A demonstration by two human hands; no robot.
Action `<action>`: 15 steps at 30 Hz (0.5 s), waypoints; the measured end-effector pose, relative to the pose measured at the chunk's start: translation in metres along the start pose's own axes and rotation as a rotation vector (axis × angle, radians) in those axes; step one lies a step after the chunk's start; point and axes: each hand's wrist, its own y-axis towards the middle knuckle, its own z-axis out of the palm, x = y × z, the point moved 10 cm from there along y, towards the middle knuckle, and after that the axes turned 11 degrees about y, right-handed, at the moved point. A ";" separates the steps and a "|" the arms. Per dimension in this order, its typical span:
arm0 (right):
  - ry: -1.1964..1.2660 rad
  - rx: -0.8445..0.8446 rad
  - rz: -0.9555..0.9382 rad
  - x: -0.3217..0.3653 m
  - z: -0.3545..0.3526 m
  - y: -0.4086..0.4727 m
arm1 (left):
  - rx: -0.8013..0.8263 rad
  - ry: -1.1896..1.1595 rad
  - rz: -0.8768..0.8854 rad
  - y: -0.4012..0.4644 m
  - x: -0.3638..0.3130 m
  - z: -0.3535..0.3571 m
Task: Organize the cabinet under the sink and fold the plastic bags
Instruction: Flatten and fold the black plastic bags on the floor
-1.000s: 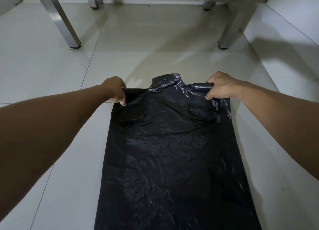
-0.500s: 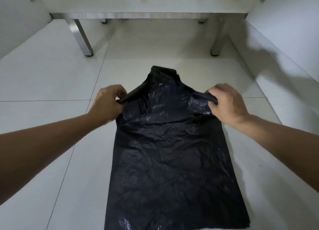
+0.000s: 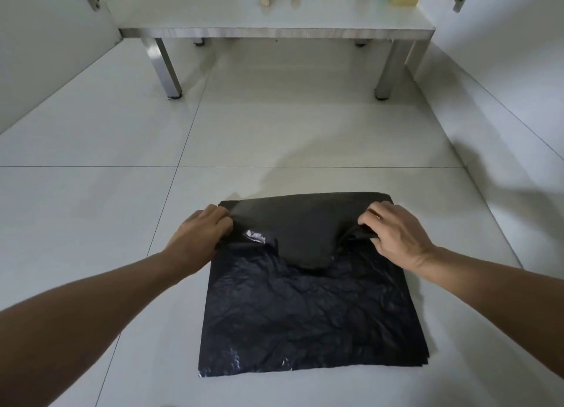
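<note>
Change from the earlier frames: the black plastic bag (image 3: 311,309), formerly spread full length on the floor, is now doubled over, its far end drawn toward the near edge. The left hand (image 3: 200,235) and right hand (image 3: 393,232), gripping that end, sit nearer the viewer.

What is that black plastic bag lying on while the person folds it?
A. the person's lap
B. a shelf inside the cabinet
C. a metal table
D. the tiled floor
D: the black plastic bag lies flat on the tiled floor, with the left hand and right hand gripping its folded-over top.
</note>
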 end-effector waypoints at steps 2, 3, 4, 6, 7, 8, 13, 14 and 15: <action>-0.010 0.020 0.001 0.001 0.006 -0.004 | 0.013 0.062 0.027 -0.004 -0.001 0.003; -0.013 0.030 0.003 0.001 0.009 -0.006 | 0.021 0.093 0.037 -0.006 -0.001 0.005; -0.016 0.042 0.006 0.001 0.011 -0.008 | 0.027 0.120 0.046 -0.007 -0.002 0.006; -0.024 0.070 0.013 0.001 0.016 -0.010 | 0.038 0.152 0.062 -0.010 -0.003 0.009; -0.028 0.082 0.018 0.001 0.018 -0.011 | 0.053 0.158 0.066 -0.010 -0.003 0.010; -0.034 0.092 0.023 0.002 0.020 -0.012 | 0.074 0.163 0.064 -0.011 -0.004 0.013; -0.050 0.165 0.040 0.004 0.026 -0.017 | 0.248 0.172 0.004 -0.015 -0.009 0.032; -0.048 0.178 0.046 0.004 0.027 -0.018 | 0.260 0.172 -0.001 -0.016 -0.012 0.033; -0.047 0.186 0.047 0.004 0.027 -0.020 | 0.262 0.175 0.000 -0.017 -0.014 0.032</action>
